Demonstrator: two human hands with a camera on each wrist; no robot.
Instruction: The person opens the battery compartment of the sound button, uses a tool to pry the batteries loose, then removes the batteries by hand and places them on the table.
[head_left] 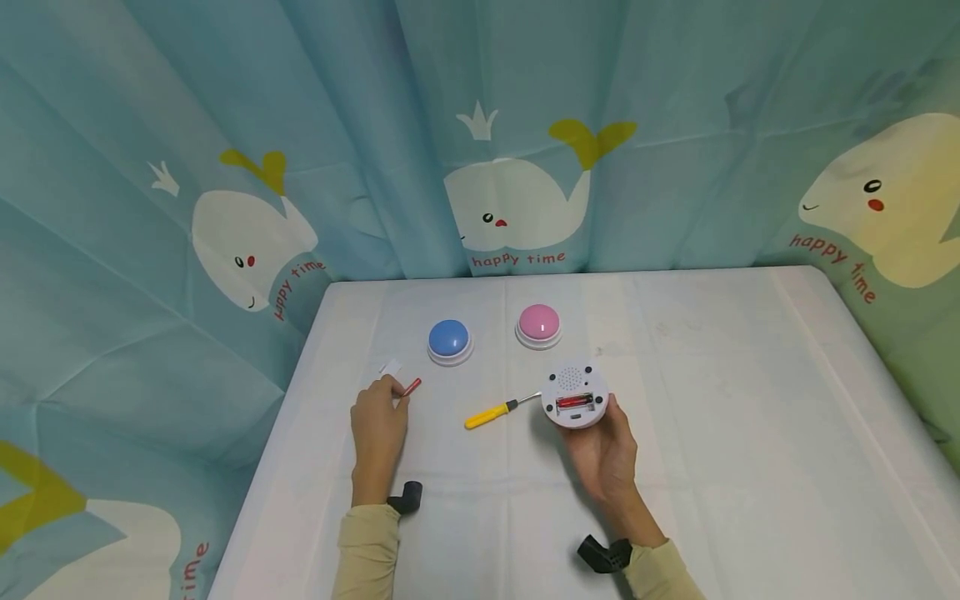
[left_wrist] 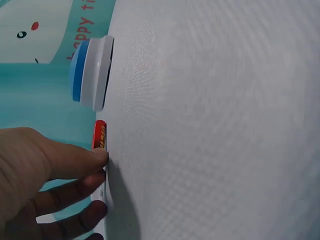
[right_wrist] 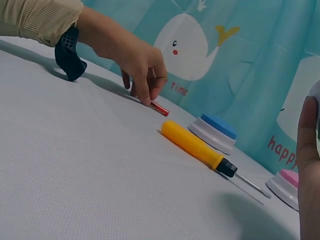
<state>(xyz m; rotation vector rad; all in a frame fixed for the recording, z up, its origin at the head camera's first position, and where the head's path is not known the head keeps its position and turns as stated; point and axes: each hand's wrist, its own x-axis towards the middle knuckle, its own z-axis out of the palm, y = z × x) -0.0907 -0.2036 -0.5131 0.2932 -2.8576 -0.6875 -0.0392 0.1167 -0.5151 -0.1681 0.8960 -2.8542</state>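
Near the table's left side, my left hand pinches a red battery between thumb and fingers, at the tabletop. The battery's red end sticks out past the thumb in the left wrist view. My right hand holds a round white push-button device, underside up. Its battery compartment is uncovered, and a red battery lies inside. In the right wrist view only a strip of the right hand shows at the edge, with most of the device out of frame.
A yellow-handled screwdriver lies between the hands, its tip toward the device. Behind stand a blue push button and a pink push button. A small white piece lies beyond the left fingers. A whale-print curtain hangs behind the white table.
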